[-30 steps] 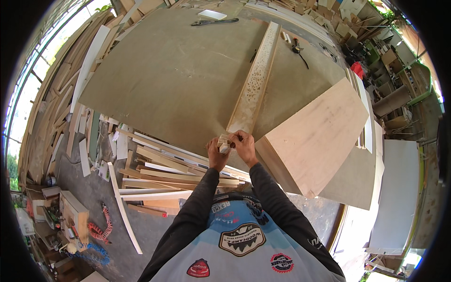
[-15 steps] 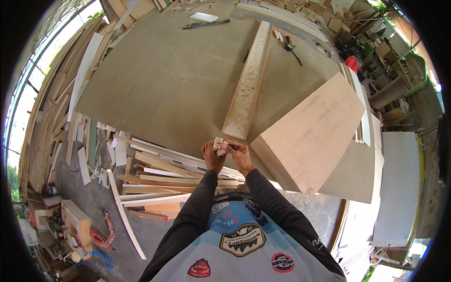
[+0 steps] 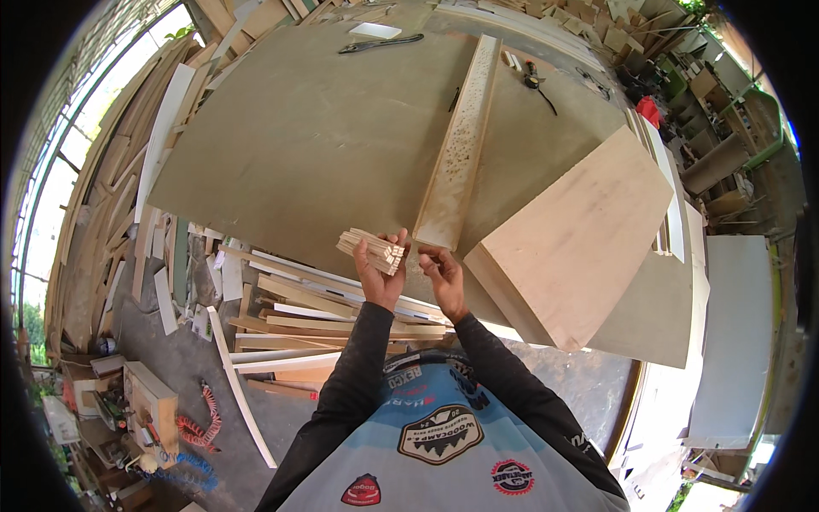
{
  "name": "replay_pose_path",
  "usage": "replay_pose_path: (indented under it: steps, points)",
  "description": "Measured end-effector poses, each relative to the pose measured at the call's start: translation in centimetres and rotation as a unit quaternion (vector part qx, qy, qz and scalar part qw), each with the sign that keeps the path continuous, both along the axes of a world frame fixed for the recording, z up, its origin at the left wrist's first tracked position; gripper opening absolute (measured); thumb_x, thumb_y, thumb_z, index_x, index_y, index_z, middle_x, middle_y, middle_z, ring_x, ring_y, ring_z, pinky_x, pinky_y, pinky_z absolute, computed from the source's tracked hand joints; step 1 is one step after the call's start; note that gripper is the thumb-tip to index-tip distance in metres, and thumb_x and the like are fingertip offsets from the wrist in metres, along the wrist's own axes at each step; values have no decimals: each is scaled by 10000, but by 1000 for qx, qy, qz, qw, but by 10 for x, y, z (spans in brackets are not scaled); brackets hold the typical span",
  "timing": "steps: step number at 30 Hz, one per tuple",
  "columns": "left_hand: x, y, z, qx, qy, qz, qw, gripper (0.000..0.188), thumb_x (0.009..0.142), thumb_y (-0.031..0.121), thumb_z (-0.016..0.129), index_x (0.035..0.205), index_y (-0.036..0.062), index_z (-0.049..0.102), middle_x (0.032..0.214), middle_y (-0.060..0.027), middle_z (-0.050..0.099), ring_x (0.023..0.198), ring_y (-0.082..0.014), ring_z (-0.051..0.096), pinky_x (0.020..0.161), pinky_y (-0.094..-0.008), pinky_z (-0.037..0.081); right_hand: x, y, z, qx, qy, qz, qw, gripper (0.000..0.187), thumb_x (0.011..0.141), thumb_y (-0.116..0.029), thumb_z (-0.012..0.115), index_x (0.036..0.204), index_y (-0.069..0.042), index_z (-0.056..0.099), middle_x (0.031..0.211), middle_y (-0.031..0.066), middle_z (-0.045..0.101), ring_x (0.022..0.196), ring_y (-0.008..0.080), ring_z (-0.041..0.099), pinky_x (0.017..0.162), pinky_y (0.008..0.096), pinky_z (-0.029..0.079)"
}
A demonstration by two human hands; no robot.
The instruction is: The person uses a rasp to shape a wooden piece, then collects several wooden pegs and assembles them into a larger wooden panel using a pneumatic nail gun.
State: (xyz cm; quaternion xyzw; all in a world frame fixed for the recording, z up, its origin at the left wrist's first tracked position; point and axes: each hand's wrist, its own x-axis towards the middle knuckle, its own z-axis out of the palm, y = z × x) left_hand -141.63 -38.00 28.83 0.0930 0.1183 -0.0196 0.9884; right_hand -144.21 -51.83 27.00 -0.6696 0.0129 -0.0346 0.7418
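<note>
A bundle of short, thin wooden sticks (image 3: 363, 242) lies in my left hand (image 3: 383, 282), fingers and thumb wrapped round it, the square ends turned to the right. My right hand (image 3: 447, 283) is apart from the bundle, just to its right. Its fingers are curled with the tips drawn together, and whatever may be in that pinch is too small to make out. Right beyond both hands is the near end of a long, narrow wooden board (image 3: 452, 158), speckled with small crumbs along its length. It lies on a large greenish-brown panel (image 3: 290, 128).
A pale wooden box-like block (image 3: 580, 239) stands on the panel at the right. Farther back are a black-handled tool (image 3: 533, 78), a dark slim tool (image 3: 381, 43) and a white piece (image 3: 375, 31). Loose wood strips (image 3: 290, 320) crowd the near left, beside a coiled red hose (image 3: 205, 422).
My hands were together around the bundle. Now they have parted: the left has tilted and moved the sticks leftward, showing their length, while the right has drawn off to the right.
</note>
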Motion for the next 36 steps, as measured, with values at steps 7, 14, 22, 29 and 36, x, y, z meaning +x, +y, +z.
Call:
replay_pose_path:
  steps: [7, 14, 22, 29, 36]
  points:
    - [-9, 0, 14, -7, 16, -30, 999, 367, 936, 413, 568, 942, 48, 601, 838, -76, 653, 914, -261, 633, 851, -389, 536, 2, 26, 53, -18, -147, 47, 988, 295, 800, -110, 841, 1017, -35, 655, 1035, 66, 644, 901, 166, 617, 807, 306, 509]
    - [-10, 3, 17, -42, 40, -66, 996, 378, 949, 413, 561, 932, 38, 603, 853, -85, 647, 967, -278, 610, 887, -389, 516, 1, 26, 47, 172, 32, 17, 984, 200, 976, -158, 678, 952, 39, 662, 823, 51, 681, 753, 97, 614, 731, 260, 517]
    - [-14, 0, 25, 24, 25, -63, 997, 394, 961, 452, 575, 992, 62, 613, 887, -67, 656, 1010, -257, 606, 874, -363, 501, 6, 13, 50, 144, -2, 123, 982, 136, 973, -171, 683, 928, -44, 676, 822, 5, 650, 787, 68, 559, 714, 252, 464]
    - [-17, 4, 38, 19, 68, -86, 994, 406, 960, 504, 548, 1000, 110, 638, 918, -35, 673, 1098, -230, 588, 909, -424, 433, 17, -15, 44, 161, 12, 58, 985, 226, 1015, -162, 530, 888, -24, 655, 780, 22, 652, 685, 97, 544, 643, 250, 432]
    - [-19, 3, 21, 54, 4, -106, 993, 408, 965, 511, 560, 1038, 114, 623, 973, -44, 692, 1025, -250, 627, 866, -438, 446, 1, 7, 67, 34, 32, 92, 995, 198, 1000, -156, 599, 942, 20, 668, 753, 20, 634, 693, 93, 544, 626, 251, 440]
